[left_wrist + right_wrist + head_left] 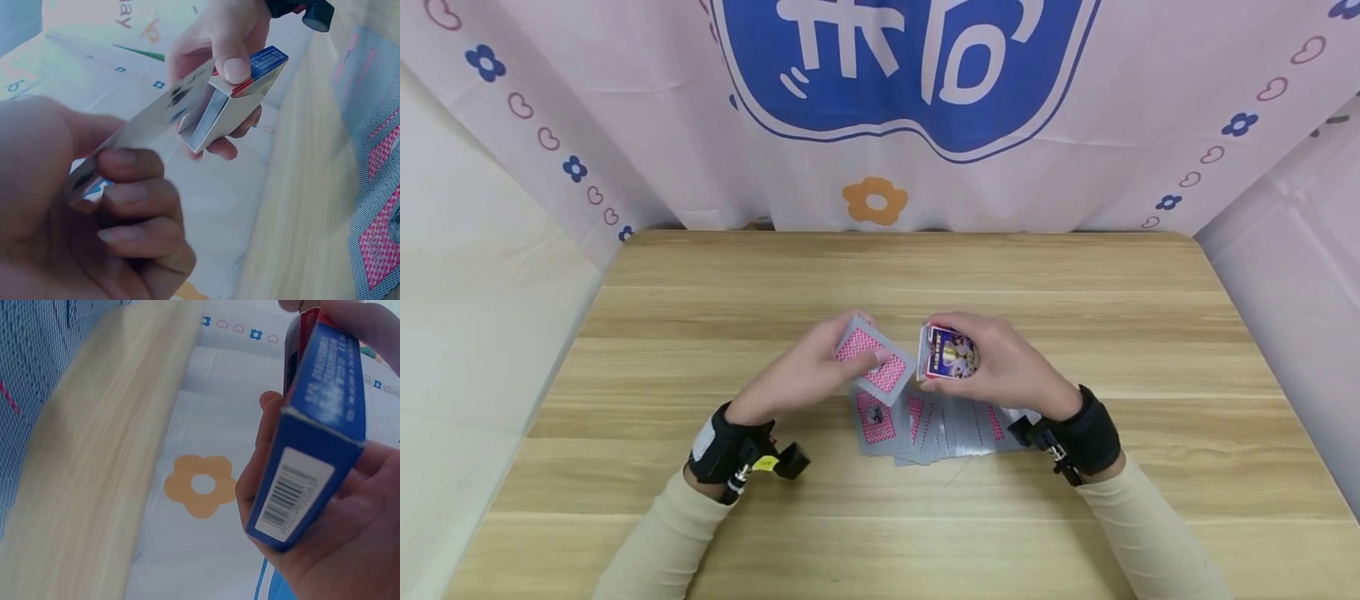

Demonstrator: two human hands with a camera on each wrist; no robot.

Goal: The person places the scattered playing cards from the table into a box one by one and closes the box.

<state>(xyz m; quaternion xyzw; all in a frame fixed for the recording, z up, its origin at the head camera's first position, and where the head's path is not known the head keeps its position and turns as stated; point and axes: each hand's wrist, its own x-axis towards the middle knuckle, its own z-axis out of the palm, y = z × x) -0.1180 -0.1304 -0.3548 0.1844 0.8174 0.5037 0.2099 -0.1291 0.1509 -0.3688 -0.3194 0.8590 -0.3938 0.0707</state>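
Observation:
My left hand (801, 375) pinches a playing card (891, 375) between thumb and fingers, its pink-checked, grey-bordered back facing up. Whether it is a single card cannot be told. Just to the right, my right hand (1015, 367) grips a blue card box (953, 354) around its sides. The box's open end points at the left hand, and card edges (209, 119) show inside it in the left wrist view. There, the held card (147, 128) is tilted, its far end near the box mouth. A barcode marks the box's closed end (290, 497) in the right wrist view.
Below both hands, a row of overlapping playing cards (876, 425) lies face down on the wooden table (737, 517). The right wrist and its camera hide the row's right end. A white printed cloth (655, 150) hangs behind the table's far edge.

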